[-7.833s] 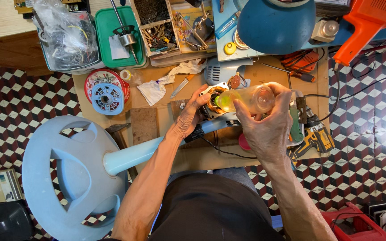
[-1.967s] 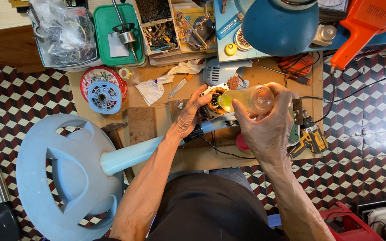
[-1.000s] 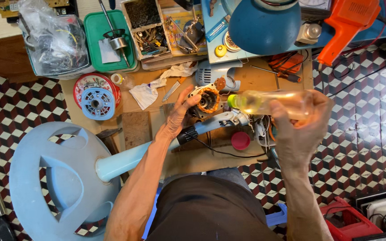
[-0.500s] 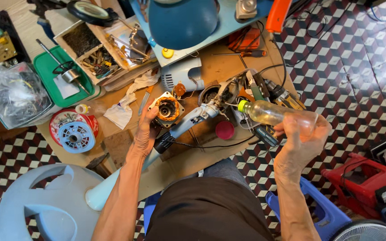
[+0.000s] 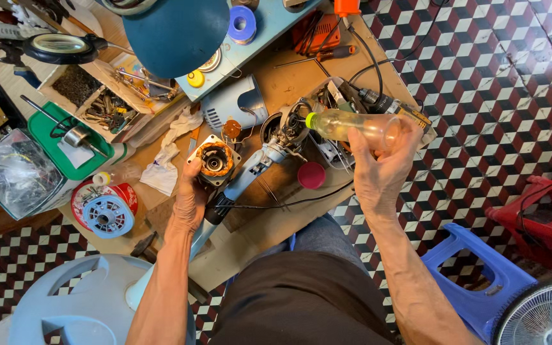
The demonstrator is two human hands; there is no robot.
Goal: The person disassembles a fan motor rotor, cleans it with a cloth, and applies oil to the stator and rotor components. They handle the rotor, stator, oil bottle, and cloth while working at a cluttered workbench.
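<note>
My left hand (image 5: 190,199) grips a small electric motor housing (image 5: 214,160) with copper windings, held face up over the wooden board. My right hand (image 5: 378,167) holds a clear plastic squeeze bottle (image 5: 352,126) with a yellow-green tip, lying sideways and pointing left at a grey power tool body (image 5: 269,150). A red bottle cap (image 5: 312,175) lies on the board between my hands. A black cable (image 5: 289,203) runs across the board below the tool.
A blue lamp shade (image 5: 177,32) hangs over the bench. A green tray (image 5: 65,144), a parts box (image 5: 107,96), a plastic bag (image 5: 7,172) and a wire spool (image 5: 107,214) sit left. A blue stool (image 5: 480,281), a red case (image 5: 551,217) and a fan base (image 5: 91,303) stand on the tiled floor.
My right hand swung the bottle away from the motor to the right and now tips it sideways toward the grey tool. The view shifted right; my left hand keeps holding the motor.
</note>
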